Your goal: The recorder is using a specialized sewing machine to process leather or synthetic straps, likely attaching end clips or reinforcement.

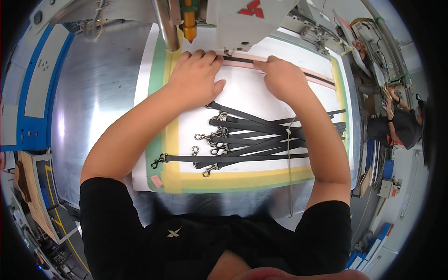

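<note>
A black strap (240, 59) lies between pink guide strips (322, 78) under the machine head. My left hand (198, 77) rests palm down at its left end, fingers forward and thumb apart, so it is open. At the strap's middle, my right hand (284, 79) is closed, with thumb and forefinger on the strap; its other fingers are partly hidden. Nearer to me lies a bundle of dark straps (254, 140) with metal snap hooks (203, 137) at their left ends. One strap (233, 158) lies apart in front, its hook reaching furthest left.
The white machine head (247, 25) and a brass-coloured nozzle (189, 30) hang just beyond my hands. A thin cord (289, 163) runs over the straps. Green and yellow tape edges the white work sheet (186, 135). Another person (396, 126) is at the far right.
</note>
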`<act>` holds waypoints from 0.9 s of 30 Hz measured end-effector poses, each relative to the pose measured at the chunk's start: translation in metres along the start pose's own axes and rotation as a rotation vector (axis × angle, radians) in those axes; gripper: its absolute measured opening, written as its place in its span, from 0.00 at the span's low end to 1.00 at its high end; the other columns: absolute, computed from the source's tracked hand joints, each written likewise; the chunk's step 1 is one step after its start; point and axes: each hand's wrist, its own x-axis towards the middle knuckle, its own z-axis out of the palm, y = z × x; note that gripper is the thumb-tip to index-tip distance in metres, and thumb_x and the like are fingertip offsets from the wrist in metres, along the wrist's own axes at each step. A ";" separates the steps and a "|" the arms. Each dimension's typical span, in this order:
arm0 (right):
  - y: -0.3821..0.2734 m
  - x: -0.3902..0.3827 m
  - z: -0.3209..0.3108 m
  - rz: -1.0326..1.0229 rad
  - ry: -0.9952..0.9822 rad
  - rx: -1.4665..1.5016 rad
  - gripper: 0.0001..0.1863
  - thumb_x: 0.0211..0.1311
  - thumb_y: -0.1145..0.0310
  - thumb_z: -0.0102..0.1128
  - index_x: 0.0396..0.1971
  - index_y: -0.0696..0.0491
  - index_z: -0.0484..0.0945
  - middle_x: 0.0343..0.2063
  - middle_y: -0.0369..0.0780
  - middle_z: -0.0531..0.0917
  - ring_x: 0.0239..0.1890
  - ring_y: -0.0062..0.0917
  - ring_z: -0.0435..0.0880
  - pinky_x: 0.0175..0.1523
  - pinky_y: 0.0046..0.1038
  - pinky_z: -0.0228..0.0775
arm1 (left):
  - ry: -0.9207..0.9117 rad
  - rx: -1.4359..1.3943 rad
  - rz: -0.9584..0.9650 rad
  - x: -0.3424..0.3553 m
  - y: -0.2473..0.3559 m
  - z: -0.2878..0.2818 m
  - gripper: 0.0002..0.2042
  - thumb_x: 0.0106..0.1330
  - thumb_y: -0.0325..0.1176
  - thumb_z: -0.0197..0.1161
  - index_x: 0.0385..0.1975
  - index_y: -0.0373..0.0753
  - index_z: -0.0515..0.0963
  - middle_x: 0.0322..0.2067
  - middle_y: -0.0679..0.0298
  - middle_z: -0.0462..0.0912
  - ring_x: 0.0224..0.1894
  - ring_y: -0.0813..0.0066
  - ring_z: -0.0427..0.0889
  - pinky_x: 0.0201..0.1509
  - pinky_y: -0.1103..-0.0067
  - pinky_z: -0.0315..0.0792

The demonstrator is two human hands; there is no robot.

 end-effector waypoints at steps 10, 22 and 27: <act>-0.008 -0.002 -0.005 -0.015 -0.023 -0.020 0.26 0.67 0.75 0.53 0.64 0.48 0.79 0.47 0.47 0.84 0.50 0.40 0.88 0.54 0.39 0.83 | -0.161 0.075 -0.123 0.010 0.033 -0.020 0.33 0.70 0.60 0.61 0.63 0.38 0.77 0.60 0.54 0.77 0.65 0.55 0.73 0.67 0.62 0.64; 0.013 -0.019 0.000 0.044 -0.013 0.023 0.27 0.70 0.73 0.51 0.67 0.41 0.78 0.53 0.47 0.81 0.52 0.41 0.88 0.54 0.41 0.83 | -0.246 -0.007 -0.277 0.023 0.049 -0.015 0.36 0.68 0.65 0.61 0.68 0.45 0.76 0.64 0.54 0.75 0.67 0.55 0.74 0.69 0.59 0.65; 0.061 -0.035 0.003 0.136 -0.077 0.013 0.31 0.70 0.75 0.48 0.71 0.38 0.75 0.54 0.48 0.81 0.54 0.43 0.87 0.58 0.41 0.81 | -0.285 0.022 -0.317 0.032 0.059 -0.019 0.38 0.67 0.68 0.60 0.70 0.49 0.75 0.65 0.50 0.74 0.68 0.50 0.73 0.70 0.58 0.66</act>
